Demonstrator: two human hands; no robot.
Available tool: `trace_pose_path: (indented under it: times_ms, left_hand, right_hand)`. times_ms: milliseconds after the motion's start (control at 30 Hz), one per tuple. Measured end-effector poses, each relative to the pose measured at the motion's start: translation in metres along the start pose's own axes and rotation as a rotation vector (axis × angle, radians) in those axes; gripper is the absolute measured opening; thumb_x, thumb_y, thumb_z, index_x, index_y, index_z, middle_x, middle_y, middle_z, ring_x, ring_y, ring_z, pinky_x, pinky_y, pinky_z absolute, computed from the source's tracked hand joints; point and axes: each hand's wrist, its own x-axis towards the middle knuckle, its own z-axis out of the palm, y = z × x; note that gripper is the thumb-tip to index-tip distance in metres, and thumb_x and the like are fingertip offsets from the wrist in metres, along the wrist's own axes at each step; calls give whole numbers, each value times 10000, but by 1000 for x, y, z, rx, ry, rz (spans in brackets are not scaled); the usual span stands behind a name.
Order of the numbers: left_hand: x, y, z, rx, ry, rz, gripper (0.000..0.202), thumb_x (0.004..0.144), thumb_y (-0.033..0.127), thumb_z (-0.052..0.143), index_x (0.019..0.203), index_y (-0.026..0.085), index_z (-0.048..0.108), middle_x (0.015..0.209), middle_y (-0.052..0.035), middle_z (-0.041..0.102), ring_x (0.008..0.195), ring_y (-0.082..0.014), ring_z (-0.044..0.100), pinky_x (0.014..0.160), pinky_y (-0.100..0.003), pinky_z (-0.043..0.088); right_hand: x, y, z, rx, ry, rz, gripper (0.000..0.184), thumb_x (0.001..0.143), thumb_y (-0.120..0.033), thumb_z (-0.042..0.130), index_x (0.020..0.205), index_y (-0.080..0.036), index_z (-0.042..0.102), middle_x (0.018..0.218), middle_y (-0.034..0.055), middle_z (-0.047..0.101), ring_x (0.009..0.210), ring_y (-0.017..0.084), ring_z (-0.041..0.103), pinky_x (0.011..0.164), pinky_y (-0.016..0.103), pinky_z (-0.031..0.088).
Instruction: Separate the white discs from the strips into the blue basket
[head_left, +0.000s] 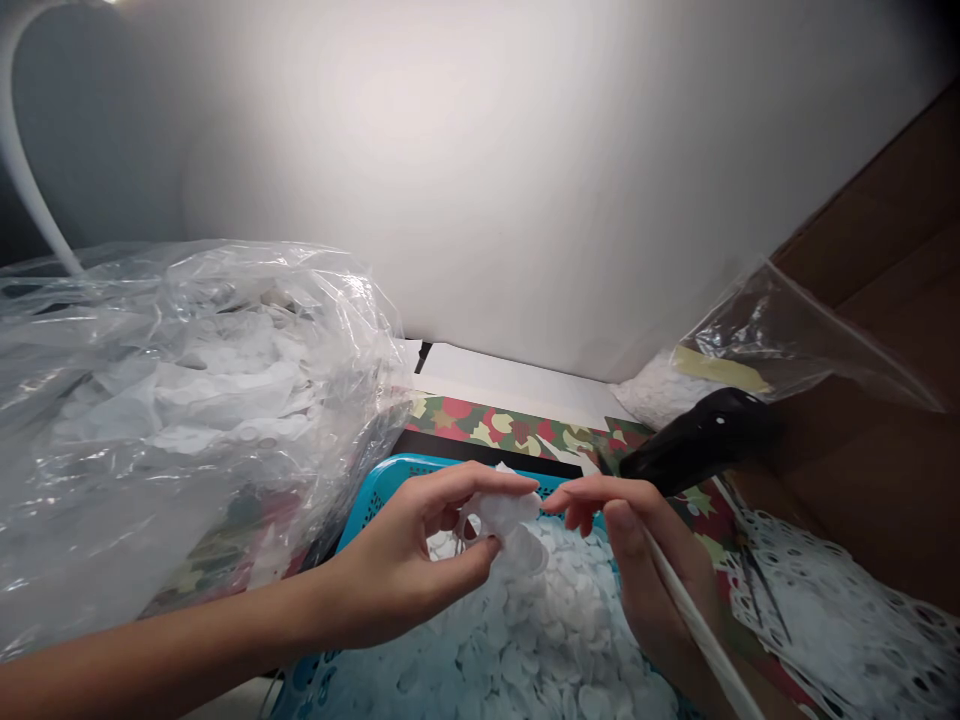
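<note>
A tabletop covered in red, green and cream leaf-patterned paper (502, 430) carried a blue perforated plastic basket (382, 478) heaped with round white discs (555, 640). A large clear plastic bag (187, 400) of white pieces lay to its left, a small clear bag with yellow tape (757, 350) sat back right, and white lace-edged paper (832, 610) lay nearer right.

White paper discs (540, 620) fill a turquoise perforated plastic basket (382, 478); a white rod (697, 630) matches them. The wrapping paper (495, 430) carries red, green and cream leaf shapes. A white doily (832, 610) has a lacy cut pattern, a black handle (697, 440) is plain, and the cardboard (862, 490) is brown.
</note>
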Motion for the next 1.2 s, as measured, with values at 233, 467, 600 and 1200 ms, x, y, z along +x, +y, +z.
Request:
trace_pose_path:
  times_ms: [233, 467, 600, 1200]
  left_hand:
    - [0, -1, 1, -58, 9, 3, 365, 874, 128, 560, 1201, 291, 550, 1100, -3, 593, 864, -93, 574, 689, -157, 482]
    - [-2, 1, -1, -73, -13, 36, 389, 886, 134, 558, 1233, 309, 536, 1169, 1, 583, 961, -91, 573, 771, -143, 476]
    - [-3, 1, -4, -75, -20, 2, 358, 907, 177, 541, 1232, 325, 546, 1141, 4, 608, 990, -118, 583, 815, -191, 482]
    - [-2, 2, -4, -64, 85, -38, 335, 911, 185, 549, 1209, 334, 583, 1193, 31, 608, 1070, -119, 561, 830, -156, 477]
  right_hand:
    - [2, 1, 2, 3, -103, 171, 105, 956, -251, 477, 869, -255, 536, 986, -27, 609, 946, 118, 568, 773, 199, 440]
    - [3, -4, 4, 90, -274, 227, 80, 919, -215, 540, 906, -252, 471, 1038, -25, 581, 935, 123, 565, 789, 217, 444]
    - [3, -3, 4, 98, -327, 210, 117, 895, -193, 577, 904, -248, 474, 972, -31, 587, 863, 118, 560, 753, 215, 446]
    - [1, 2, 6, 102, -291, 202, 126, 898, -144, 545, 837, -233, 479, 957, 1, 588, 890, 157, 589, 721, 259, 460]
